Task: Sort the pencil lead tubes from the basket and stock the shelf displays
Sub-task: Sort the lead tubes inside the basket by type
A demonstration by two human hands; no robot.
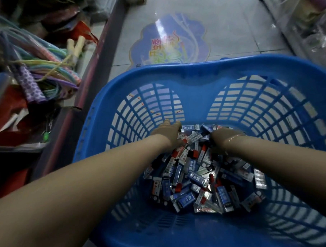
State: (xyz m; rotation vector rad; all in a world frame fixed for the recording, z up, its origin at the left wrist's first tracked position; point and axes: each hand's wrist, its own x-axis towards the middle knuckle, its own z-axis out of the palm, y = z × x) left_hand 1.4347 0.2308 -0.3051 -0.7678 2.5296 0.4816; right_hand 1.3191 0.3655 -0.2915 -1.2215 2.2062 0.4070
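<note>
Nearest us, at six o'clock, the blue basket (197, 80) holds a heap of pencil lead tubes (197, 182) on its floor. At the heap's far edge our left hand (169, 132) and right hand (220, 137) dig in; we cannot tell what either grasps. Jump ropes (49, 66) lie at ten o'clock, a floor sticker (171, 43) at twelve.

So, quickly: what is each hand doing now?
Left hand: in the basket, reaching among the tubes; grip cannot be told.
Right hand: buried in the tubes; cannot be told.
</note>
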